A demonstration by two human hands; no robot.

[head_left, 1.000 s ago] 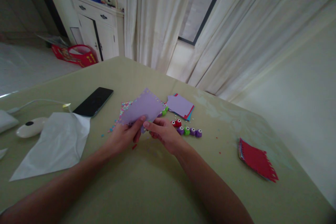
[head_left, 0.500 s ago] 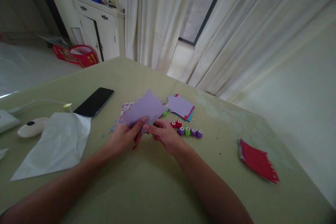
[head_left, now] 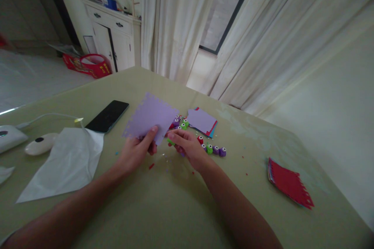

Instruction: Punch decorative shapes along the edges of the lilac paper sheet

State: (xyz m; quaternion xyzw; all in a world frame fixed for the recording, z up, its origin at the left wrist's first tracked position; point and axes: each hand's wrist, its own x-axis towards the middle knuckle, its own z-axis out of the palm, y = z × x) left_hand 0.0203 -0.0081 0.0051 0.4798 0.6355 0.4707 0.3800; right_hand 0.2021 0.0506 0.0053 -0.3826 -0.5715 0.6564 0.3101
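My left hand (head_left: 138,151) pinches a lilac sheet of paper (head_left: 152,113) between thumb and fingers. Small notches run along several of its edges. Close beside it, my right hand (head_left: 188,146) is closed on a small green craft punch (head_left: 170,141), which sits just off the paper's near corner. Much of that punch is hidden by my fingers. Behind the right hand stand more eye-topped punches in purple and green (head_left: 183,125). Another row with a red punch (head_left: 200,139) and purple punches (head_left: 222,151) lies to its right.
A stack of lilac, red and blue paper (head_left: 202,120) lies beyond the punches. Red notched sheets (head_left: 289,181) sit at the right. On the left are a phone (head_left: 108,116), white tissue (head_left: 66,161) and a white oval device (head_left: 41,144). Paper scraps (head_left: 151,166) dot the table.
The lilac paper has turned and moved left with my left hand. My right hand has drawn the green punch away from its edge. Small loose bits now show below the hands.
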